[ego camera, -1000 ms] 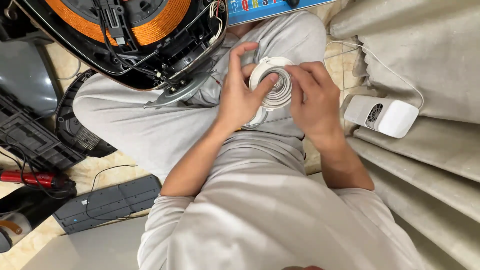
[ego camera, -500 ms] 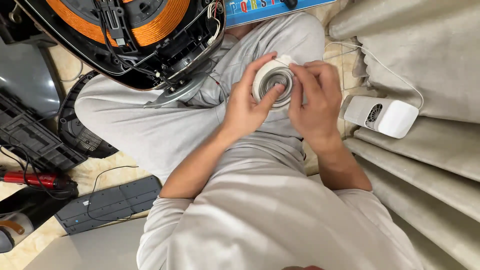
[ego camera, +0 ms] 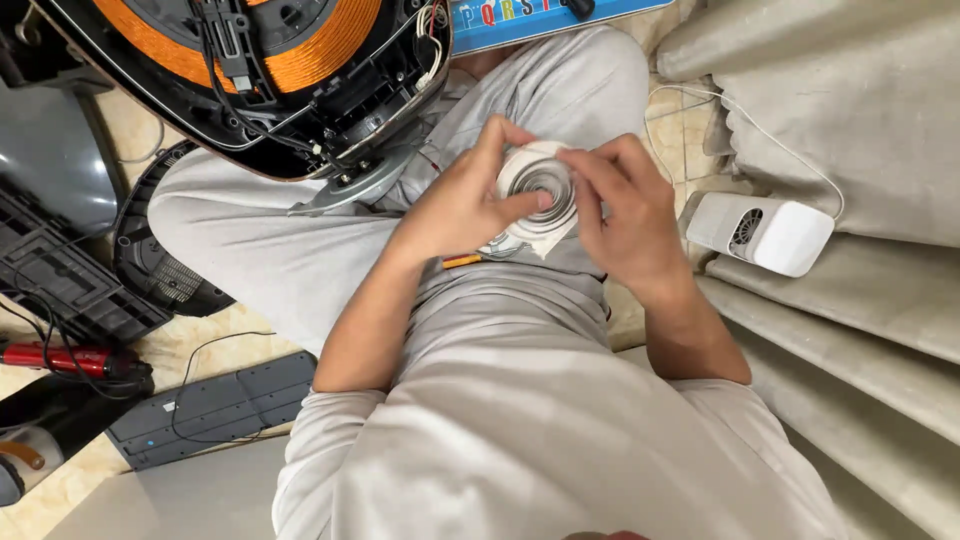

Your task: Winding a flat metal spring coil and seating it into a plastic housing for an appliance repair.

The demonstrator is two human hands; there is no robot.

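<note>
I see one printed item: a flat blue board [ego camera: 530, 20] with multicoloured letters along it, lying at the top edge just right of the opened cooker [ego camera: 250, 70]. I spot no screens.

white ring-patterned disc [ego camera: 540, 190], orange copper coil [ego camera: 300, 50], grey trousers [ego camera: 300, 240]

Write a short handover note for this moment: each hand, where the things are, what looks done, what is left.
Left hand and right hand: both grip the white round disc over the lap.
The opened appliance with the orange coil rests against the left knee; dark panels lie on the floor.
Done: appliance opened.
Left: disc not yet set down or fitted.
</note>
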